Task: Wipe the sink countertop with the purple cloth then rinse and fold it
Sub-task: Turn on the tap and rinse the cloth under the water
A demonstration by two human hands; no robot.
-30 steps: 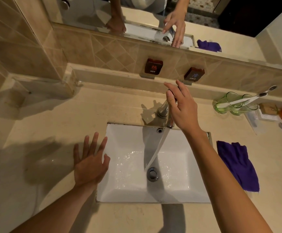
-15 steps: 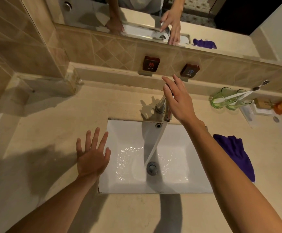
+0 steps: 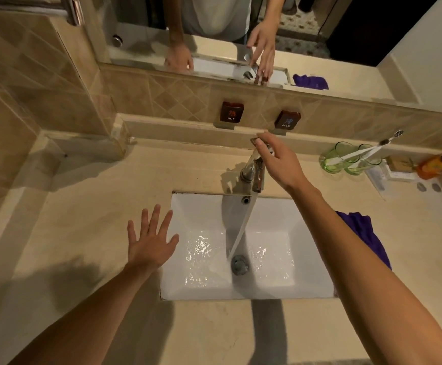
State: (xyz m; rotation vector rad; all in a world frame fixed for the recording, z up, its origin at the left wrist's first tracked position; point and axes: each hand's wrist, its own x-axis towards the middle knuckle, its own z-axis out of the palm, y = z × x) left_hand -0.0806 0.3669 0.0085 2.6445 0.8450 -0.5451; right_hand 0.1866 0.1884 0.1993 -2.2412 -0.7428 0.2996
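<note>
The purple cloth (image 3: 365, 233) lies crumpled on the beige countertop (image 3: 88, 206), to the right of the white sink (image 3: 267, 280); my right forearm hides part of it. Water runs from the chrome faucet (image 3: 254, 172) into the basin. My right hand (image 3: 280, 162) is on the faucet's lever, thumb and fingers around its tip. My left hand (image 3: 151, 238) rests flat with spread fingers on the counter at the sink's left rim, holding nothing.
Two green glasses (image 3: 346, 159) with a toothbrush stand at the back right, beside an orange bottle (image 3: 436, 162) and small toiletries. HOT and COLD signs (image 3: 231, 111) hang on the tiled wall under the mirror. A tiled wall closes the left side.
My right hand has closed further over the faucet lever, thumb now at its tip. The water keeps running. My left hand stays at the sink's left rim and the cloth has not moved.
</note>
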